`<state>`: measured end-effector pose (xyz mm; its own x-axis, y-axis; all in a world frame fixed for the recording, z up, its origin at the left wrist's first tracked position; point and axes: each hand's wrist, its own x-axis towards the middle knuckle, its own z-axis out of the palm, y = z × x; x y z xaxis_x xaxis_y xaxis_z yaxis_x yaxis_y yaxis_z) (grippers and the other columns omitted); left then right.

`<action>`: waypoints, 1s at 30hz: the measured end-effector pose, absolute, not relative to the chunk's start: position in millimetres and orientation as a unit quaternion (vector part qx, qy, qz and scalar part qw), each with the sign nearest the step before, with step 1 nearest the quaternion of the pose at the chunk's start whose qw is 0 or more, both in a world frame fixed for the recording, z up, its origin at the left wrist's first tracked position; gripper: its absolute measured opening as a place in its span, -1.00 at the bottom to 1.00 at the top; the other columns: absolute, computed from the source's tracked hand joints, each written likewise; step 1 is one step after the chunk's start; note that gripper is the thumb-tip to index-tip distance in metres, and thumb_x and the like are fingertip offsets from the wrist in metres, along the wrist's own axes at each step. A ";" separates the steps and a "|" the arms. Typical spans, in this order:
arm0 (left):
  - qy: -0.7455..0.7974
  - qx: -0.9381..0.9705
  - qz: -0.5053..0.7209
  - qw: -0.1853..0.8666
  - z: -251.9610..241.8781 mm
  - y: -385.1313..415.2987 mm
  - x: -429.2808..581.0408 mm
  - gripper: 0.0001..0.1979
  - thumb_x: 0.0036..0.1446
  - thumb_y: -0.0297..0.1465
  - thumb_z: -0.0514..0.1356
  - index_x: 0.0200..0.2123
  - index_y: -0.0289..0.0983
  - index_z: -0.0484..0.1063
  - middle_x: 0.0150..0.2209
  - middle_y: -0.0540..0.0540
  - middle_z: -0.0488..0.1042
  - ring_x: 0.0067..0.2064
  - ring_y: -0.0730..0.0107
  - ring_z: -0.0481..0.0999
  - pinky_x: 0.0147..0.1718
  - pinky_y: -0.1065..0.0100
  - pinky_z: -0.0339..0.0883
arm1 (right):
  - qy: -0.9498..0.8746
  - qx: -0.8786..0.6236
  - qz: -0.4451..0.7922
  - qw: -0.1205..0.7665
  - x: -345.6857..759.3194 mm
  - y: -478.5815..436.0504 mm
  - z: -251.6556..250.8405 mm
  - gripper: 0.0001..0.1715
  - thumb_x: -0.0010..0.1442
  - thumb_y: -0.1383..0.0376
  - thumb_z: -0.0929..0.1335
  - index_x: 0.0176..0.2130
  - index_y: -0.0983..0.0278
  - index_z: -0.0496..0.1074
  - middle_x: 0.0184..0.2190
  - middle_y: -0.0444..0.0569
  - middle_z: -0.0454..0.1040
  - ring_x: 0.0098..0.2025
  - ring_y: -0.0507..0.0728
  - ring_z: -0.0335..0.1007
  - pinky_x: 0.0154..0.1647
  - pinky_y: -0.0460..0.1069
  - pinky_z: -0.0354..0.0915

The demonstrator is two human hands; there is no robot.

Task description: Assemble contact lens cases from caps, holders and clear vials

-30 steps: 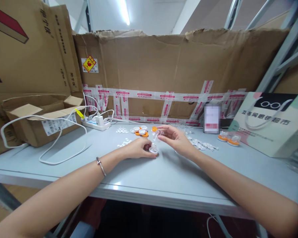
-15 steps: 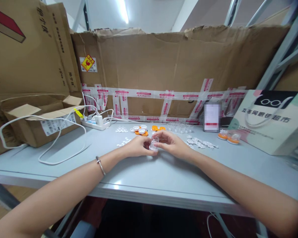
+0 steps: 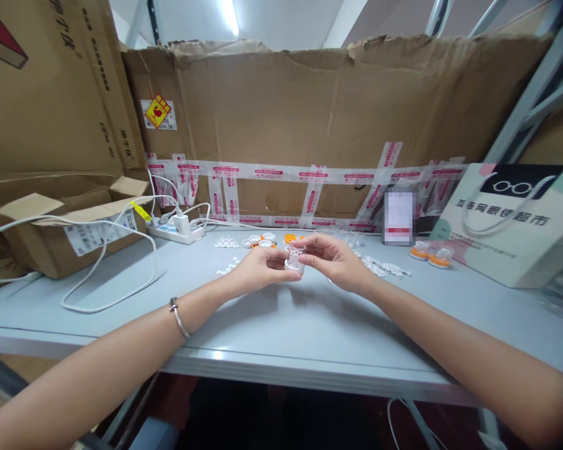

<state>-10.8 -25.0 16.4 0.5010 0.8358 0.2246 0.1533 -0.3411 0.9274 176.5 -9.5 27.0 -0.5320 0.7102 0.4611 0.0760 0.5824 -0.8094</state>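
A pale counter [image 3: 244, 331] is carrying scattered white pieces [image 3: 378, 266].
A carton [image 3: 42, 247] and power strip [image 3: 169, 235] are sitting left, orange-and-white parts [image 3: 265, 244] lying mid-back, a bag [image 3: 507, 244] standing right.

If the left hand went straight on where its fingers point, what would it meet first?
Beyond the small white-and-clear piece already at its fingertips, the left hand would probably meet the right hand first, though this single view leaves depth uncertain.

Paper bag [image 3: 502, 250]: lettering ending "眼镜超市", eyeglasses pictogram [image 3: 516, 186]. Large carton [image 3: 263, 100]: red-and-yellow sticker [image 3: 157, 112], broken-glass sign. Tape [image 3: 314, 175]: pink lettering, illegible.
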 end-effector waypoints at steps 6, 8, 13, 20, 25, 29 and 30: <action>0.358 0.733 0.374 0.442 19.2 -28.4 -10.1 -0.75 -0.10 -0.33 0.30 -0.32 -0.33 0.50 -0.43 -0.02 0.47 -0.38 0.45 0.42 -0.36 0.43 0.25 | -0.781 -0.242 0.389 0.425 176.0 -11.2 28.3 -0.78 0.05 0.26 0.39 -0.23 0.22 0.41 -0.20 -0.04 0.51 -0.14 0.10 0.44 -0.07 0.07 0.37; 0.357 0.732 0.373 0.445 18.2 -27.8 -10.1 -0.74 -0.09 -0.32 0.29 -0.31 -0.33 0.50 -0.44 -0.01 0.45 -0.39 0.46 0.40 -0.36 0.42 0.24 | -0.780 -0.244 0.387 0.427 175.2 -12.0 28.1 -0.77 0.04 0.25 0.40 -0.23 0.22 0.42 -0.21 -0.04 0.51 -0.15 0.10 0.44 -0.08 0.07 0.37; 0.350 0.740 0.371 0.439 15.2 -26.2 -10.4 -0.76 -0.08 -0.29 0.28 -0.34 -0.32 0.50 -0.48 0.02 0.40 -0.41 0.49 0.35 -0.40 0.44 0.19 | -0.782 -0.239 0.380 0.433 174.2 -13.9 27.1 -0.76 0.01 0.25 0.42 -0.25 0.23 0.44 -0.21 -0.05 0.51 -0.16 0.10 0.45 -0.09 0.06 0.38; 0.348 0.751 0.357 0.434 15.4 -26.7 -10.8 -0.77 -0.09 -0.28 0.29 -0.36 -0.31 0.51 -0.50 0.03 0.39 -0.43 0.50 0.33 -0.41 0.45 0.17 | -0.810 -0.236 0.342 0.414 175.9 -16.5 30.9 -0.76 0.06 0.26 0.38 -0.20 0.23 0.46 -0.21 -0.03 0.50 -0.16 0.11 0.44 -0.09 0.06 0.37; 0.322 0.751 0.339 0.466 22.7 -26.8 -14.5 -0.78 -0.04 -0.29 0.27 -0.34 -0.31 0.51 -0.43 -0.01 0.44 -0.36 0.46 0.38 -0.33 0.43 0.23 | -0.877 -0.206 0.221 0.373 184.2 -16.3 37.1 -0.57 0.08 0.29 0.35 -0.01 0.17 0.36 -0.06 -0.02 0.43 -0.01 0.15 0.34 0.03 0.12 0.27; 0.291 0.752 0.333 0.489 28.2 -28.2 -18.4 -0.82 -0.03 -0.33 0.26 -0.35 -0.31 0.50 -0.40 -0.03 0.45 -0.32 0.44 0.40 -0.29 0.41 0.26 | -0.927 -0.141 0.073 0.340 189.5 -14.4 39.6 -0.29 -0.01 0.31 0.40 0.12 0.14 0.19 0.12 0.02 0.23 0.17 0.20 0.11 0.16 0.16 0.14; 0.284 0.752 0.334 0.492 28.7 -28.5 -18.8 -0.82 -0.02 -0.33 0.26 -0.35 -0.31 0.50 -0.40 -0.03 0.45 -0.32 0.44 0.41 -0.29 0.41 0.26 | -0.931 -0.136 0.044 0.337 189.6 -14.2 39.2 -0.27 -0.01 0.29 0.41 0.14 0.14 0.16 0.12 0.03 0.23 0.18 0.20 0.10 0.16 0.16 0.13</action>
